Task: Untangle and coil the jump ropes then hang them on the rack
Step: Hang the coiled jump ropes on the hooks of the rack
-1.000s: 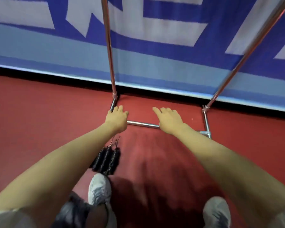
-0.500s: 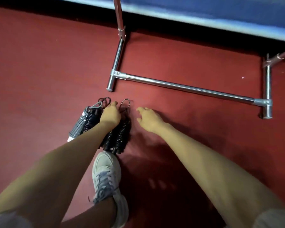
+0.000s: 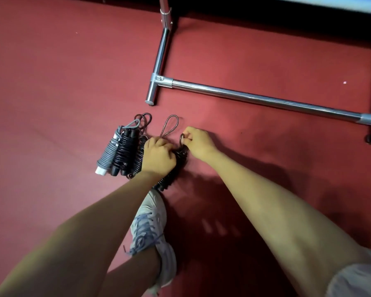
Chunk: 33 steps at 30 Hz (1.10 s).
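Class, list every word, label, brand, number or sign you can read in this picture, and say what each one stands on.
No text can be read in this picture.
A small stamped mark on the rack joint: too small and blurred to read.
No label shows on the jump ropes.
No legible brand on the shoe.

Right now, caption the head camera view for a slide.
Left hand grips a coiled jump rope on the red floor; right hand pinches a loop beside the rack base.
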Available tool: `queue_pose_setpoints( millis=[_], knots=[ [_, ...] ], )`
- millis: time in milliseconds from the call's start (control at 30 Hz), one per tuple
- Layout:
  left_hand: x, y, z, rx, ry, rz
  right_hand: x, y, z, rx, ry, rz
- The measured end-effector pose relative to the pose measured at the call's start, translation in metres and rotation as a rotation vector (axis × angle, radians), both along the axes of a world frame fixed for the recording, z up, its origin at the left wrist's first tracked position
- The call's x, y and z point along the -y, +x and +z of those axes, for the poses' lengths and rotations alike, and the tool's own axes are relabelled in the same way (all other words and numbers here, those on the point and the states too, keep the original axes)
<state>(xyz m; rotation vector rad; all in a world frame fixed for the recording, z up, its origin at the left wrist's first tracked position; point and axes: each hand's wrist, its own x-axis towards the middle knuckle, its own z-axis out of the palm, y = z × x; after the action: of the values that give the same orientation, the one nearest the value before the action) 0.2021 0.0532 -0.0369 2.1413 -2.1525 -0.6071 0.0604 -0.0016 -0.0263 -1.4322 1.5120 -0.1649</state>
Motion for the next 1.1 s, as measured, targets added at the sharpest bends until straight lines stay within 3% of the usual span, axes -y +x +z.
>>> queue_pose_setpoints(
  millis=[133, 267, 367, 567, 833, 1100],
  knots=[
    [0.006, -0.014, 0.005, 0.030, -0.041, -0.086, -0.004, -0.026, -0.001, -0.055, 0.030, -0.176],
    [0.045, -0.028, 0.014, 0.036, 0.024, 0.180, -0.001, -0.052, -0.006, -0.019, 0.058, -0.304],
    [0.065, -0.028, 0.011, 0.078, 0.232, 0.208, 0.002, -0.065, -0.006, 0.022, 0.047, -0.341],
    [0.052, -0.047, 0.031, -0.101, 0.232, 0.118, -0.001, -0.088, 0.016, 0.026, -0.021, -0.257],
    [0.029, -0.066, 0.124, -0.286, 0.165, 0.148, -0.022, -0.126, 0.129, -0.048, -0.237, -0.124],
    [0.022, -0.111, 0.254, -0.632, 0.015, 0.146, -0.041, -0.186, 0.286, -0.191, -0.510, -0.327]
  ],
)
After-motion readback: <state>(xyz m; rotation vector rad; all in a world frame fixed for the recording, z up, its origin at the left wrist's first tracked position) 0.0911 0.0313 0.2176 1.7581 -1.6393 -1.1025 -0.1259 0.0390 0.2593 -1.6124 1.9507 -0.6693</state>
